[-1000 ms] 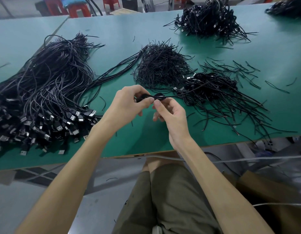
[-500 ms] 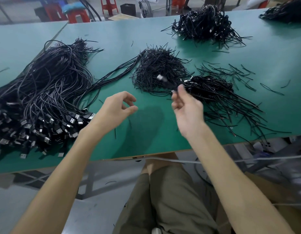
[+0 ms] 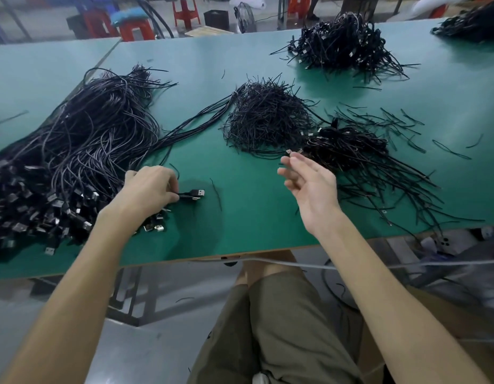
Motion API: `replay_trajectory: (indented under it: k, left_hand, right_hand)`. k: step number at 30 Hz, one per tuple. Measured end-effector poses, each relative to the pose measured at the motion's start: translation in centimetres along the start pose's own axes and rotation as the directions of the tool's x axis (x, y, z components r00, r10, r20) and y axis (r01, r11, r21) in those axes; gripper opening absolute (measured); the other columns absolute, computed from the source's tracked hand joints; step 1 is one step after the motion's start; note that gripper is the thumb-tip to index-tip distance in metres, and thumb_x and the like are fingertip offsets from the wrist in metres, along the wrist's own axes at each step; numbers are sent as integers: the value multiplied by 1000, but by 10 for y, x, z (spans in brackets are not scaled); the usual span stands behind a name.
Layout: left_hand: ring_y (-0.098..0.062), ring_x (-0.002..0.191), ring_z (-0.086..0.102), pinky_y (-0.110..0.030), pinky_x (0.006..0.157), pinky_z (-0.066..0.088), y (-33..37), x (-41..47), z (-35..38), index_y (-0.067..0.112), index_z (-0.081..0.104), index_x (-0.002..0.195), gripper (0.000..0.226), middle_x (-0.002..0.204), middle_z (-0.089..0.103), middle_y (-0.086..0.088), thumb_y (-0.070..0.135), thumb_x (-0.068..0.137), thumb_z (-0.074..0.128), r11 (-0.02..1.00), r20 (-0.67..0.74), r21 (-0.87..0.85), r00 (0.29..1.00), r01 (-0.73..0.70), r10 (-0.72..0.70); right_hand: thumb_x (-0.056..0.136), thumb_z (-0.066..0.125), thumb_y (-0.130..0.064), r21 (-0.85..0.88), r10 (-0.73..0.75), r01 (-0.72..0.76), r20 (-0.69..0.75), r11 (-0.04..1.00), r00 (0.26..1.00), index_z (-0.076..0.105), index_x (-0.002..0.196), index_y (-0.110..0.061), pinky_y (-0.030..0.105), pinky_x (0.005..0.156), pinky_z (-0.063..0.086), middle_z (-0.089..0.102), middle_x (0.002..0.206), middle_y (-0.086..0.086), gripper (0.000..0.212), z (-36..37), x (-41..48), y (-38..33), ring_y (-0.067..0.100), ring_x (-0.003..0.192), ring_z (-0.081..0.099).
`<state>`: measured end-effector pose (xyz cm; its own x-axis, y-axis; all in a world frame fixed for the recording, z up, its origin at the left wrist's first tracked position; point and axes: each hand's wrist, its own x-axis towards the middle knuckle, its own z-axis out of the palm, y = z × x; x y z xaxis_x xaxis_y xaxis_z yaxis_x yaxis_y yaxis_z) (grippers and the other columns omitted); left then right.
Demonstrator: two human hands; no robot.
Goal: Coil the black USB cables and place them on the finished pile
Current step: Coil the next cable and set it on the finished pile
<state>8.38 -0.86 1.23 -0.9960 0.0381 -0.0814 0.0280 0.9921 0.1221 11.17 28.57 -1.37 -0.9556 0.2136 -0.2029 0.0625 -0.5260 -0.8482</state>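
A big heap of straight black USB cables (image 3: 74,151) lies on the left of the green table (image 3: 240,217), plugs toward me. At its near right edge my left hand (image 3: 150,189) pinches one USB cable (image 3: 193,194), whose metal plug sticks out to the right. My right hand (image 3: 309,184) hovers palm up with relaxed fingers and holds nothing. Just beyond its fingertips lies the finished pile of coiled cables (image 3: 348,148).
A mound of thin black twist ties (image 3: 265,117) sits at the table's middle. More coiled cables are heaped at the back (image 3: 342,45) and far right corner (image 3: 473,23). Loose ties (image 3: 448,149) lie scattered right. Red stools stand beyond the table.
The coiled cable that both hands held a second ago has left my right hand toward the finished pile. My left hand has dropped to the straight-cable heap and taken a cable.
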Motion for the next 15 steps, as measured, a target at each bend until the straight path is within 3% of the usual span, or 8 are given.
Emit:
replay_trajectory:
  k: [6,9,11,15]
  left_hand:
    - [-22,93,56,-40,90,27,2,-1,3,28,59,80,21,86,61,10,23,91,75,998,14,-51,999,-39,40]
    - [-19,91,62,-38,91,38,5,-6,-1,30,63,80,19,89,67,11,20,91,75,972,26,-223,996,-74,82]
    - [-13,83,65,-30,81,48,20,-11,-1,28,66,80,19,83,71,10,14,89,76,892,16,-433,988,-133,155]
    - [-3,64,60,-18,64,44,78,-21,8,24,66,81,18,70,70,13,9,87,73,723,-43,-619,933,-305,357]
  right_hand:
    - [100,60,-8,-233,-24,41,75,972,997,66,116,-7,22,64,50,77,90,2,17,4,-4,16,10,67,66]
    - [99,60,-8,-333,-89,127,128,934,988,67,111,-8,20,62,49,77,86,1,14,8,-4,22,10,66,65]
    - [99,62,-11,-396,-139,196,169,897,976,67,110,-9,18,62,48,77,85,0,12,8,-5,29,9,66,66]
    - [102,60,-32,-442,-225,342,297,829,928,71,102,-15,18,69,51,75,85,-3,20,11,-8,42,8,77,68]
